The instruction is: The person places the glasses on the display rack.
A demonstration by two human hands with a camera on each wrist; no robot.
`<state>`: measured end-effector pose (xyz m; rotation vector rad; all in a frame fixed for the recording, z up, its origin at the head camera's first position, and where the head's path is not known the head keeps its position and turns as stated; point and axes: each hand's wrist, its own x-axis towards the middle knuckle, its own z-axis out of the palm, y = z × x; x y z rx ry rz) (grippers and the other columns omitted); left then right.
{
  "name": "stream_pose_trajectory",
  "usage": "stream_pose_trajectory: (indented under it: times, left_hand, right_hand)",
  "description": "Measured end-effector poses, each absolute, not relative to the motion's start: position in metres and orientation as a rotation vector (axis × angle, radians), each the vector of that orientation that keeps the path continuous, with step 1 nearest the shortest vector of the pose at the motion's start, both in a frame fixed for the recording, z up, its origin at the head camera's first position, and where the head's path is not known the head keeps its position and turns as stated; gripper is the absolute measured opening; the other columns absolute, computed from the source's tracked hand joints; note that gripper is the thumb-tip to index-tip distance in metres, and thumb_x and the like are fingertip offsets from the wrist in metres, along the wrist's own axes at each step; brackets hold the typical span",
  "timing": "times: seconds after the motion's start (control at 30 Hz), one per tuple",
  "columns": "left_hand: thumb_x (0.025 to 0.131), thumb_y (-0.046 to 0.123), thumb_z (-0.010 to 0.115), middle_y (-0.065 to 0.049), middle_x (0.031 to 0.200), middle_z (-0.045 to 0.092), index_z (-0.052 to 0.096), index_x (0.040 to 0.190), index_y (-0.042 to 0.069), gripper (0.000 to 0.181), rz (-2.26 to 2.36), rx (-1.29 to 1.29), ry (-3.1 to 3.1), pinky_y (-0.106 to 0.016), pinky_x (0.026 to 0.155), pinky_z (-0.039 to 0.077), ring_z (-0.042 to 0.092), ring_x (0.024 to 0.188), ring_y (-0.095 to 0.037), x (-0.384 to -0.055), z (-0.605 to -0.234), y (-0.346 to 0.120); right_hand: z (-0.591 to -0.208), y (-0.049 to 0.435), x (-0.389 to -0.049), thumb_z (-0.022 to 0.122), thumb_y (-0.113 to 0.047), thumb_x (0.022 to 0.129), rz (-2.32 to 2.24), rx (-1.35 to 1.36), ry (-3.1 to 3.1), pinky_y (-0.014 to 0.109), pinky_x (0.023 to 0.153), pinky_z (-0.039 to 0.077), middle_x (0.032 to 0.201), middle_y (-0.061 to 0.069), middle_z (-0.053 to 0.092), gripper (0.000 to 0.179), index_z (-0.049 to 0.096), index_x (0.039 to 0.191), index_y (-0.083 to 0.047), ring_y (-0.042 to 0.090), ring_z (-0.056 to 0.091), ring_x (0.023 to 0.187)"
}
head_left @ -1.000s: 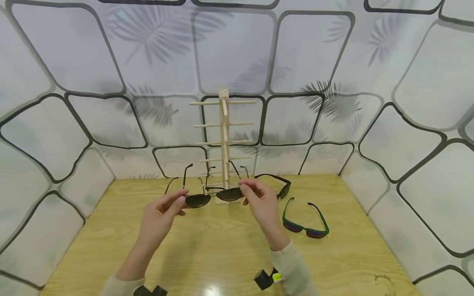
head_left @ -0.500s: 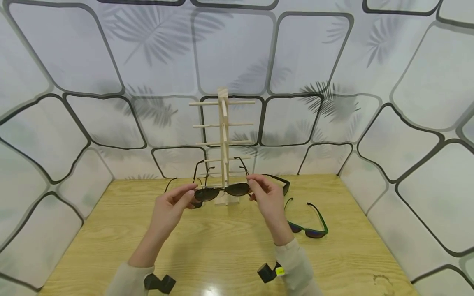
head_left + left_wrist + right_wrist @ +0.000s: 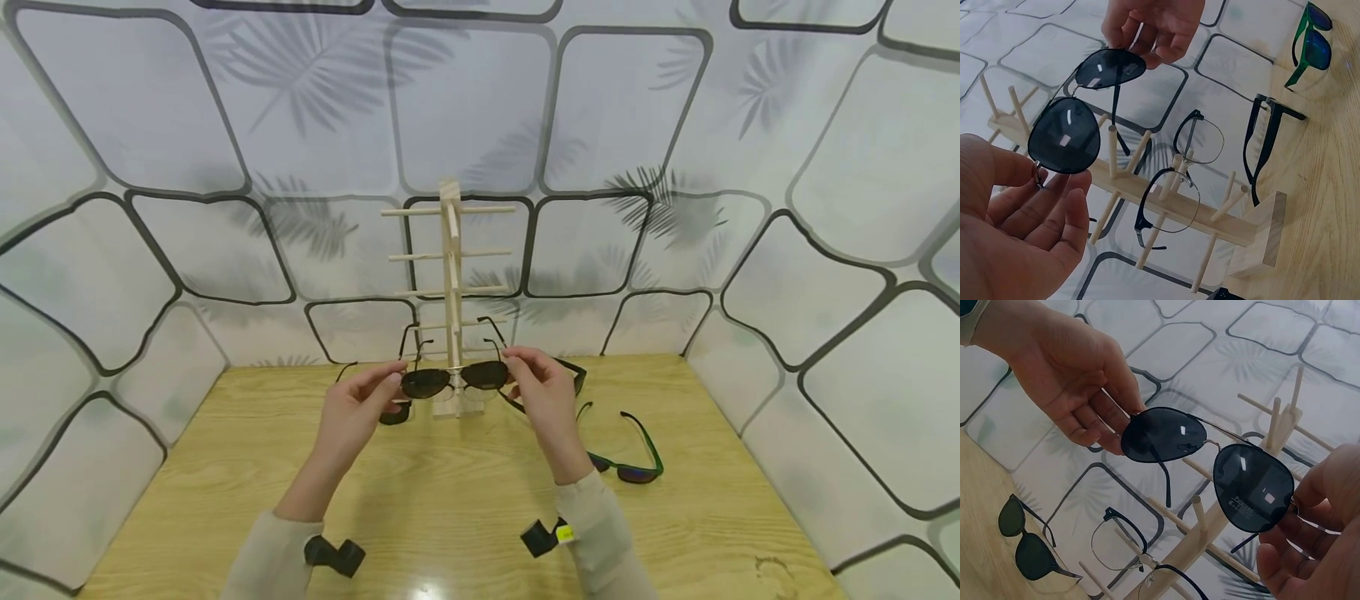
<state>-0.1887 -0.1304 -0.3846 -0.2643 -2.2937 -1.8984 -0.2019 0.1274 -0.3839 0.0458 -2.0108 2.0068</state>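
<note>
Both hands hold a pair of dark aviator sunglasses (image 3: 426,383) up in front of a wooden eyewear stand (image 3: 452,275). The left hand (image 3: 351,417) pinches one end of the frame at the hinge, and the right hand (image 3: 546,408) pinches the other. In the left wrist view, the temples point back toward the stand's pegs. Clear-lensed eyeglasses (image 3: 1145,205) with a dark upper rim rest on lower pegs, behind and below the sunglasses. The right wrist view shows lettering on one dark lens (image 3: 1254,487).
Green-framed sunglasses (image 3: 636,475) lie on the wooden table (image 3: 450,517) at right. Black glasses (image 3: 581,381) sit behind the right hand. Another dark-lensed pair (image 3: 395,414) is partly hidden behind the left hand. A patterned backdrop (image 3: 480,108) encloses the table.
Both hands have carried the aviator sunglasses to the right and slightly up, bringing them in line with the stand. Their temples now reach toward its lower pegs.
</note>
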Motion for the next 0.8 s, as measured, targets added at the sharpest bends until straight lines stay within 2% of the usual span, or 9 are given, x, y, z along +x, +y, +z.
stream_pose_trajectory:
  times: [0.17, 0.33, 0.47, 0.57, 0.8]
  left_hand:
    - [0.108, 0.011, 0.062, -0.024, 0.123, 0.074, 0.071, 0.135, 0.003, 0.030, -1.922, -0.232, -2.286, -0.026, 0.078, 0.063, 0.074, 0.084, -0.004, -0.192, -0.383, -0.128]
    - [0.107, 0.013, 0.063, -0.022, 0.128, 0.072, 0.070, 0.137, 0.005, 0.031, -1.928, -0.203, -2.299, -0.023, 0.076, 0.061, 0.074, 0.084, -0.006, -0.195, -0.383, -0.127]
    - [0.106, 0.013, 0.064, -0.022, 0.132, 0.071, 0.069, 0.139, 0.005, 0.033, -1.947, -0.222, -2.290, -0.023, 0.077, 0.061, 0.072, 0.084, -0.003, -0.199, -0.381, -0.126]
    - [0.106, 0.012, 0.064, -0.022, 0.135, 0.070, 0.067, 0.141, 0.004, 0.035, -1.954, -0.246, -2.292, -0.026, 0.079, 0.062, 0.072, 0.089, -0.001, -0.202, -0.381, -0.124]
    - [0.106, 0.011, 0.064, -0.024, 0.131, 0.071, 0.067, 0.141, 0.004, 0.035, -1.939, -0.249, -2.300, -0.032, 0.080, 0.064, 0.071, 0.087, 0.001, -0.207, -0.384, -0.121]
  right_hand:
    - [-0.384, 0.129, -0.205, 0.066, -0.012, 0.104, 2.011, 0.051, -2.019, 0.023, 0.064, 0.057, 0.097, 0.000, 0.072, 0.020, 0.077, 0.117, -0.001, 0.009, 0.063, 0.076]
    - [-0.383, 0.129, -0.208, 0.066, -0.013, 0.105, 2.011, 0.036, -2.020, 0.023, 0.064, 0.057, 0.100, 0.004, 0.072, 0.020, 0.077, 0.117, -0.001, 0.010, 0.064, 0.078]
    - [-0.380, 0.128, -0.209, 0.065, -0.011, 0.104, 2.022, 0.024, -1.997, 0.023, 0.063, 0.057, 0.106, 0.010, 0.073, 0.021, 0.076, 0.117, 0.002, 0.018, 0.067, 0.081]
    - [-0.379, 0.128, -0.210, 0.064, -0.009, 0.104, 2.034, 0.010, -1.989, 0.022, 0.062, 0.056, 0.104, 0.010, 0.072, 0.021, 0.075, 0.118, 0.003, 0.024, 0.067, 0.083]
    - [-0.381, 0.129, -0.214, 0.065, -0.011, 0.105, 2.031, -0.007, -2.021, 0.022, 0.063, 0.056, 0.098, 0.005, 0.071, 0.020, 0.076, 0.118, -0.001, 0.025, 0.066, 0.084]
